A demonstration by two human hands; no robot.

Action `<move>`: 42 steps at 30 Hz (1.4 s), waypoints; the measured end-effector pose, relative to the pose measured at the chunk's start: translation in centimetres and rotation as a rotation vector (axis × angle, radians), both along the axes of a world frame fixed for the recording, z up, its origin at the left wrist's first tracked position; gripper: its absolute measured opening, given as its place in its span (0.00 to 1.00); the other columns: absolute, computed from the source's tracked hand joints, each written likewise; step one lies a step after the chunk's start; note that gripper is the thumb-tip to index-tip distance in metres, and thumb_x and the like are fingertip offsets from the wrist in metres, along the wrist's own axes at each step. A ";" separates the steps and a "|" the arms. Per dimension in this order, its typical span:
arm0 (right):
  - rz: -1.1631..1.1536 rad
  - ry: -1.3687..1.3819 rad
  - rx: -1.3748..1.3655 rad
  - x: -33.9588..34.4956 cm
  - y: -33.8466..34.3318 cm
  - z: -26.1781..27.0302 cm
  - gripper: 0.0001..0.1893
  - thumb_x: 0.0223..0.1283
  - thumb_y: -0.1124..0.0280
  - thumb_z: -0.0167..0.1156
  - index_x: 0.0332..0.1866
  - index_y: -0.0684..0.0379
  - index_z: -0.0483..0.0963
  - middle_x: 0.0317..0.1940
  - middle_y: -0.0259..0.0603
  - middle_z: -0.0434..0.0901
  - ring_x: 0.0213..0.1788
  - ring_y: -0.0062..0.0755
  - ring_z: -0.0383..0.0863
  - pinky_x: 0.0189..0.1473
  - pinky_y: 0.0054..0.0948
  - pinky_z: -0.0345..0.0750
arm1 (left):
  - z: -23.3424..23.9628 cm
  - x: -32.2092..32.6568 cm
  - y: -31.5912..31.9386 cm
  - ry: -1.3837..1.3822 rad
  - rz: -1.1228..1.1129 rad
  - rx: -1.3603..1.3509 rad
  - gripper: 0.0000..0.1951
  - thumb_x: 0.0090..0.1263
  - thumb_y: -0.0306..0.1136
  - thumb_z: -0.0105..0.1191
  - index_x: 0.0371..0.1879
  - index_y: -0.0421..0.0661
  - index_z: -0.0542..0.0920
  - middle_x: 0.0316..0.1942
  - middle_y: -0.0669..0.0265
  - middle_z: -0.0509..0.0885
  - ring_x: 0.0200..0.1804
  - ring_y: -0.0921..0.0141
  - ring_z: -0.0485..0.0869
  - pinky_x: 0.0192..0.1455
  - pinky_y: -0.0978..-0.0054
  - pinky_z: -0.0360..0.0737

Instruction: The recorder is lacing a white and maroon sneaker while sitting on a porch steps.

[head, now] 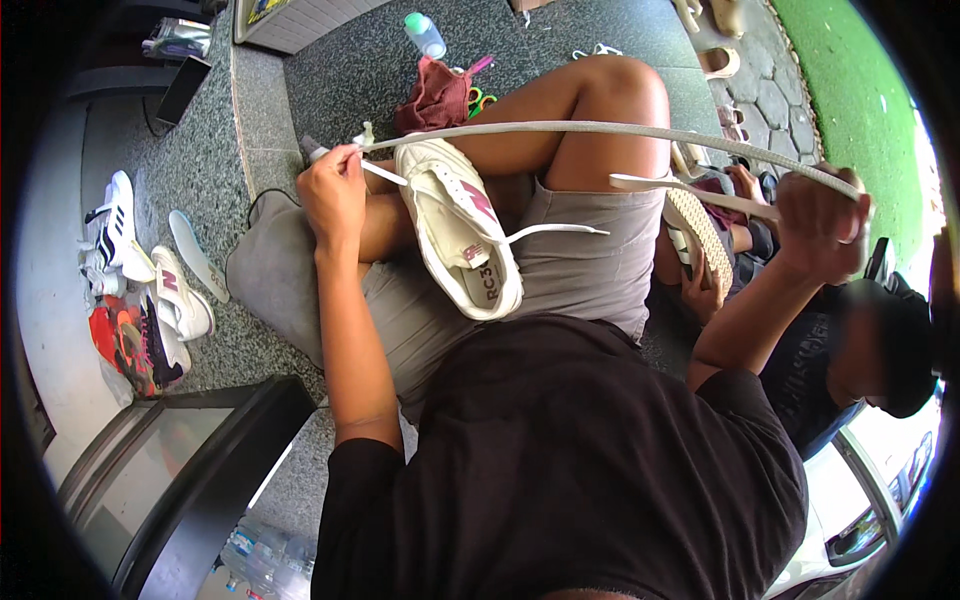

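Observation:
A cream New Balance sneaker point(461, 232) with a maroon N lies in my lap, its opening towards me. A white lace end trails from its collar side over my shorts. My left hand point(337, 187), beyond the toe's left side, pinches a flat off-white shoelace point(525, 127) between thumb and fingers. That lace stretches in an arc over my knees to my right hand point(823, 223), raised at the right and closed around it, slightly blurred. A loose end of lace hangs leftward from my right hand.
Several shoes point(178, 292) and an insole point(196, 255) lie at the left on the granite ledge. Ahead are a maroon cloth point(435, 97), green-handled scissors point(478, 101) and a bottle point(425, 35). A co-worker point(802, 367) sits close at the right, holding a shoe point(701, 232).

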State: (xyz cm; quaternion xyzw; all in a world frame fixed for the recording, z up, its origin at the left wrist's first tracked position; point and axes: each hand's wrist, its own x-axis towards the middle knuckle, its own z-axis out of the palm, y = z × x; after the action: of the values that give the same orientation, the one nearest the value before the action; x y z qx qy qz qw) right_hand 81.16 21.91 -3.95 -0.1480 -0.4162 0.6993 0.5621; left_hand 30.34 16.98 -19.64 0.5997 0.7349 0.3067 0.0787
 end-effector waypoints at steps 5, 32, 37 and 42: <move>0.057 0.262 0.094 4.5 1.0 3.1 0.18 0.77 0.63 0.58 0.24 0.44 0.77 0.15 0.15 0.69 0.16 0.07 0.58 0.20 0.15 0.54 | -1.1 -1.6 0.1 0.006 0.044 -0.122 0.05 0.67 0.23 0.66 0.39 0.39 0.90 0.35 0.52 0.92 0.37 0.56 0.92 0.44 0.62 0.85; 0.123 -0.225 -0.092 -7.3 2.6 -2.6 0.17 0.80 0.61 0.55 0.34 0.60 0.75 0.14 0.27 0.63 0.12 0.18 0.55 0.17 0.23 0.54 | 14.0 -1.2 6.8 0.164 -0.131 0.073 0.17 0.83 0.44 0.55 0.61 0.50 0.88 0.52 0.55 0.91 0.54 0.62 0.92 0.56 0.69 0.85; 0.159 0.213 -0.066 -4.8 4.9 -1.3 0.18 0.86 0.63 0.45 0.38 0.58 0.77 0.14 0.22 0.67 0.10 0.14 0.60 0.17 0.20 0.62 | 13.4 -4.8 7.5 0.002 -0.165 0.203 0.12 0.74 0.37 0.66 0.48 0.42 0.92 0.42 0.56 0.94 0.45 0.64 0.93 0.52 0.70 0.86; 0.348 -0.185 0.047 -10.0 4.5 -2.9 0.18 0.81 0.64 0.49 0.47 0.69 0.81 0.11 0.26 0.64 0.10 0.17 0.58 0.15 0.24 0.53 | 12.2 9.5 5.2 -0.328 -0.723 0.198 0.38 0.63 0.45 0.75 0.71 0.44 0.77 0.67 0.52 0.81 0.65 0.57 0.84 0.70 0.61 0.80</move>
State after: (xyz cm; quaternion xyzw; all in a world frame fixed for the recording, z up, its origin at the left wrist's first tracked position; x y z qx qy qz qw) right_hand 71.21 26.39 -6.87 -0.1241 -0.5017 0.7593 0.3953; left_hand 39.82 22.18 -7.48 0.7673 0.4212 0.4202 0.2394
